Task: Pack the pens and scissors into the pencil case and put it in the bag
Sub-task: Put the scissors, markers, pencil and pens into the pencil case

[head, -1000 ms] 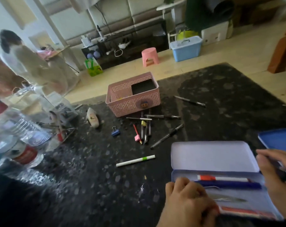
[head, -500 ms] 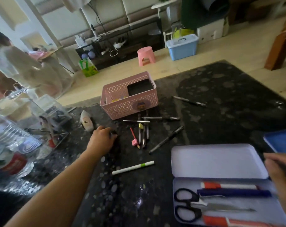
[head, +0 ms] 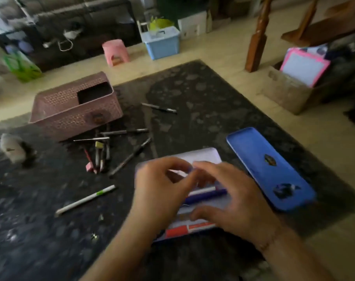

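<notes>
Back from the loose pens, the left hand (head: 162, 187) now meets the right hand (head: 233, 197) over the open pencil case (head: 205, 157); fingers loosely curled, grip unclear through blur; white pen (head: 85, 200) at nine o'clock.

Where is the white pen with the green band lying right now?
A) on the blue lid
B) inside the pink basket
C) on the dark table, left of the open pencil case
C: the white pen lies alone on the dark table, left of the open pencil case.
</notes>
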`<state>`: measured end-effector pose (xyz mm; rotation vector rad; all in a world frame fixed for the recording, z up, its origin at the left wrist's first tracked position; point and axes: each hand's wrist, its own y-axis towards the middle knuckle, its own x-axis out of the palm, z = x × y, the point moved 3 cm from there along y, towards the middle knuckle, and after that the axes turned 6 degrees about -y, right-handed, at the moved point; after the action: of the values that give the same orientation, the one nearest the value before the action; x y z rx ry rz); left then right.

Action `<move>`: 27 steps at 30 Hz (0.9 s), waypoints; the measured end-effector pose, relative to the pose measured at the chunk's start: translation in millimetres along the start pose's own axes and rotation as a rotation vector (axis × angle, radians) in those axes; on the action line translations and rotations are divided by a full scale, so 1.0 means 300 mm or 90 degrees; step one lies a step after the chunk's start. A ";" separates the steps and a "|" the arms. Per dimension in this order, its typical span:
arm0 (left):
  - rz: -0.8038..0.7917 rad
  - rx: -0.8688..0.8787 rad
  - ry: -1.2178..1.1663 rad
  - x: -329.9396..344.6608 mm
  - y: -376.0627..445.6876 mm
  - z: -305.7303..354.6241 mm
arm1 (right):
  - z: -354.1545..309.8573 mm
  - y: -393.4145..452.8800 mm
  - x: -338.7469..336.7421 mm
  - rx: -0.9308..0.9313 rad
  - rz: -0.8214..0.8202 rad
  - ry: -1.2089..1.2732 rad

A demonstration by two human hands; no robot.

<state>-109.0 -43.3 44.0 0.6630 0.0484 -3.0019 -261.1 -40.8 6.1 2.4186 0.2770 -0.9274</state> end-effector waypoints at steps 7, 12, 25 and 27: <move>-0.144 -0.031 -0.141 0.119 -0.029 -0.024 | 0.088 -0.020 -0.083 0.103 0.058 0.008; 0.061 0.160 0.229 -0.144 0.118 -0.139 | 0.126 -0.059 -0.074 0.181 -0.130 -0.148; 0.167 0.027 0.504 -0.493 0.441 -0.477 | 0.147 -0.028 -0.024 0.117 -0.198 -0.279; 0.211 0.019 0.464 -0.500 0.453 -0.471 | 0.159 -0.033 -0.021 0.126 -0.189 -0.238</move>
<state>95.7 -163.8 -22.9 1.5476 -0.0645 -2.3088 -296.2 -58.5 -23.6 2.3515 0.4284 -1.5808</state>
